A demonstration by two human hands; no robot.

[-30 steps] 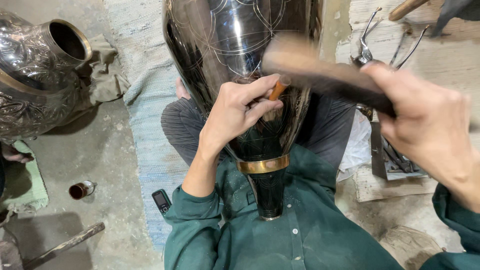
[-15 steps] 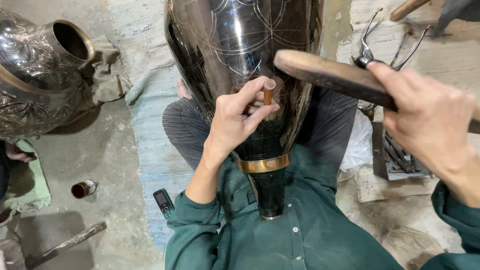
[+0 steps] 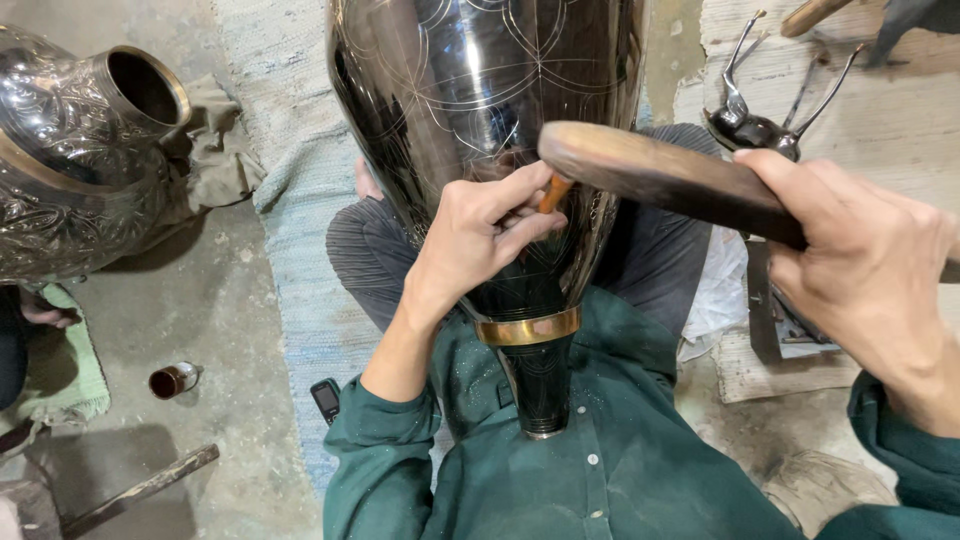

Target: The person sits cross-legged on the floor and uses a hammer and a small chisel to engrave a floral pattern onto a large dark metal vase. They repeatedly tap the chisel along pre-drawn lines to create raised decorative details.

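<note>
The black engraved vase (image 3: 480, 150) lies across the person's lap, narrow brass-ringed neck toward the chest. The left hand (image 3: 480, 240) pinches a small orange-tipped chisel (image 3: 553, 193) against it, closed grip. The right hand (image 3: 870, 270) clasps the wooden mallet (image 3: 660, 175), whose head has swung down from half a second ago and now hangs just over the chisel, mid-strike. An embossed metal pot (image 3: 80, 170) stands left; metal tools (image 3: 760, 110) lie right, nothing between.

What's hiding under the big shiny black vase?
Under the black vase you see grey trousered legs and a pale blue rug. The vase covers whatever lies directly beneath.
</note>
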